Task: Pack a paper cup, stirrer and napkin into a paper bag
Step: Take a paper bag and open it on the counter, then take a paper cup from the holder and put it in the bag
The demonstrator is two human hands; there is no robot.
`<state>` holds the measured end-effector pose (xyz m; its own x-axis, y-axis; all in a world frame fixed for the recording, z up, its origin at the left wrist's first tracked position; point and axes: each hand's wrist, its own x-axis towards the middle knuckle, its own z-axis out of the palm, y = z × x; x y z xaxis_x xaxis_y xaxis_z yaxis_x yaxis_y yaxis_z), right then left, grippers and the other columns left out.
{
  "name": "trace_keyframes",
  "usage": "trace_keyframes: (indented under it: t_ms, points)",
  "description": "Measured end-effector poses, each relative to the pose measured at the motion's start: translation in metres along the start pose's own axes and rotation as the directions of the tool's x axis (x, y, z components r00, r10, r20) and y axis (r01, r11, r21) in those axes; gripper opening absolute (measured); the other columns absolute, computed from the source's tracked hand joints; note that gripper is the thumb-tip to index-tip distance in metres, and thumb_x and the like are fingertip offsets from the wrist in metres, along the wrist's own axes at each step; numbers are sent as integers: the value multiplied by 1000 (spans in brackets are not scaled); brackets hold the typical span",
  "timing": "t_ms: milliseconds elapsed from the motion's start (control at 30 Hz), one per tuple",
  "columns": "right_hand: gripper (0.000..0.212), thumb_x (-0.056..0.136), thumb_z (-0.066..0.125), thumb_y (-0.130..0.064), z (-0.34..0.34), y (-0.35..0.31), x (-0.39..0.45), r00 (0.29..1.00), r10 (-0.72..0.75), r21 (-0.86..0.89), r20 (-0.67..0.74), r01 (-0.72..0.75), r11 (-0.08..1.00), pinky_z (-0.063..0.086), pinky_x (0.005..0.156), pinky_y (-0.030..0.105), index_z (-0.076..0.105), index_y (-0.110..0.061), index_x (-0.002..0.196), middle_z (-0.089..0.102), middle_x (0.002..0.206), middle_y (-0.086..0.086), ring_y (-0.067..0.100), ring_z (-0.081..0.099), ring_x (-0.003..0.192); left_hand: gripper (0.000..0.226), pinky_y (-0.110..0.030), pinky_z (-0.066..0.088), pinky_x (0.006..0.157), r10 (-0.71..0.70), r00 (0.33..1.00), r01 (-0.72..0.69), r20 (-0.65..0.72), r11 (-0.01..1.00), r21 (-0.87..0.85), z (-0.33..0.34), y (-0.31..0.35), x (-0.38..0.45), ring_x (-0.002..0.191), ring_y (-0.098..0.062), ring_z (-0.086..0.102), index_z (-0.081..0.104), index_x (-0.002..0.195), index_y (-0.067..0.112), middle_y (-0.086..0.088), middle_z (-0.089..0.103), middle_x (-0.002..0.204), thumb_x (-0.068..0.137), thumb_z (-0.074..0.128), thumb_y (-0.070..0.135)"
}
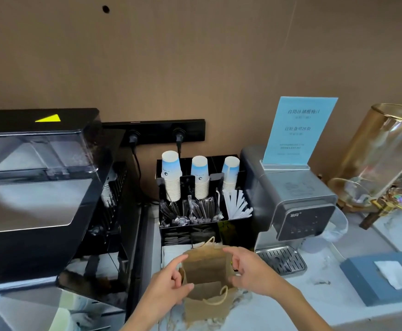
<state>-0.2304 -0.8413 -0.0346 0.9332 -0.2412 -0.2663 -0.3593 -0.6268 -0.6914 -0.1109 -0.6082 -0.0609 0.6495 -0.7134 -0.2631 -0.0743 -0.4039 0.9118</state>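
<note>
- Right now, in the head view, the small brown kraft paper bag with twisted cord handles (208, 280) stands on the pale marbled bench (326, 299) at the lower centre of the frame, its mouth held wide.
- Left hand (169, 286) pinches the bag's left rim with thumb and fingers; right hand (247, 271) has its fingers curled over the right rim, pulling the mouth apart.
- Nothing shows inside the bag, so by my reading no item is packed yet.
- Upside-down stacks of white-and-blue paper cups (171, 177) sit in the black compartmented organiser (204, 223) at mid-frame; white flat stirrers (237, 204) fan out in its right slot.
- A white napkin (396, 274) pokes from the grey-blue tissue box (381, 278) at the lower right.
- Risks: letting go with either hand may let the light bag fold shut or tip over; lifting one cup could drag several nested ones along; a reach to the stirrers could knock the cup stacks.
</note>
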Motion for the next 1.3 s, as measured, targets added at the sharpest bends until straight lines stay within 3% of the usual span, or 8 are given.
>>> trace_keyframes:
  t_ms: [133, 233, 433, 533, 733, 900, 1067, 1300]
  points:
    - [70, 82, 74, -17, 4, 7, -2, 1000, -16, 17, -21, 17, 1000, 45, 62, 20, 43, -29, 144, 47, 88, -9, 0, 46, 59, 70, -10, 52, 74, 25, 999, -25, 40, 1000, -1, -5, -5, 4, 62, -8, 60, 46, 137, 44, 2, 54, 72, 82, 80, 19]
    - [71, 80, 76, -20, 3, 14, -2, 1000, -18, 1, -12, 18, 1000, 51, 68, 33, 43, -36, 141, 47, 89, -8, 2, 45, 58, 69, -16, 52, 76, 35, 999, -35, 9, 997, 70, -5, -5, 5, 73, -7, 58, 44, 132, 54, 7, 53, 101, 81, 81, 28]
    - [71, 73, 79, -35, -5, 31, 10, 997, -72, -19, 25, 73, 997, 53, 78, 30, 43, -50, 133, 47, 82, -14, 0, 48, 65, 73, -29, 48, 99, 79, 997, -80, 20, 996, 27, 1, -5, 2, 113, -17, 49, 39, 139, 57, 40, 8, 148, 80, 79, 40]
    - [70, 72, 78, -38, -10, 37, 15, 994, -91, -36, 56, 93, 995, 52, 77, 26, 45, -49, 133, 46, 77, -15, 0, 48, 64, 76, -34, 42, 111, 102, 995, -102, 19, 994, 40, 8, -2, -1, 138, -1, 37, 32, 147, 52, 46, 12, 150, 84, 75, 41]
    - [59, 78, 74, -39, -18, 39, 22, 986, -131, -53, 101, 137, 989, 38, 57, 18, 42, -52, 125, 42, 75, -10, 1, 43, 57, 77, -6, 43, 93, 67, 997, -65, -48, 997, 44, 19, 2, -4, 137, 7, 34, 28, 146, 57, 51, 17, 147, 84, 73, 44]
    - [50, 78, 70, -40, -21, 35, 29, 980, -129, -65, 150, 140, 988, 39, 62, 21, 47, -47, 122, 45, 77, -9, 4, 44, 62, 73, -24, 45, 106, 64, 993, -60, -99, 997, 48, 22, 1, -7, 135, -2, 41, 31, 140, 61, 49, 21, 148, 82, 74, 47]
    - [34, 81, 71, -30, -28, 28, 34, 975, -163, -58, 151, 173, 983, 47, 68, 21, 48, -46, 102, 54, 75, -4, 0, 51, 62, 74, -20, 43, 102, 50, 992, -46, -118, 998, 39, 26, 3, -7, 133, -3, 42, 33, 138, 63, 54, 21, 143, 79, 74, 49]
    - [30, 87, 71, -24, -46, -1, 44, 967, -228, -22, 116, 232, 972, 47, 60, 12, 54, -40, 104, 64, 73, -4, -2, 56, 56, 74, -27, 40, 110, 20, 990, -11, -141, 998, 67, 29, 5, -10, 131, -1, 41, 31, 137, 64, 55, 23, 141, 80, 74, 47]
